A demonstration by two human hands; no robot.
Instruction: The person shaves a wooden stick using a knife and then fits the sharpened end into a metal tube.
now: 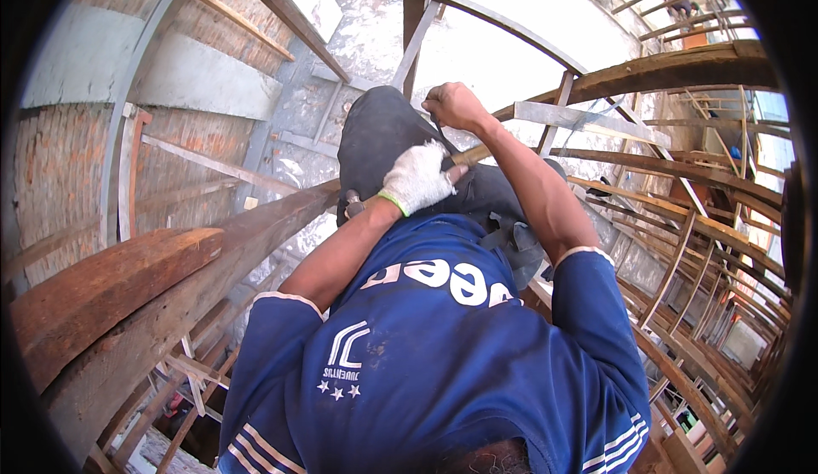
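My left hand, in a white knit glove with a yellow-green cuff, is closed around a wooden handle in front of my waist. The handle's far end is hidden by the glove. Beyond it my bare right hand is held over my dark trousers, its thumb and fingers pinched together. A small dark piece shows just under those fingertips; I cannot make out what it is. My legs are bent, and a grey pouch or strap hangs at my right hip.
Thick timber beams run along my left side, and a curved beam stretches off to the right. Metal struts cross ahead. Wooden scaffolding fills the right, with drops between its poles. A brick wall stands at left.
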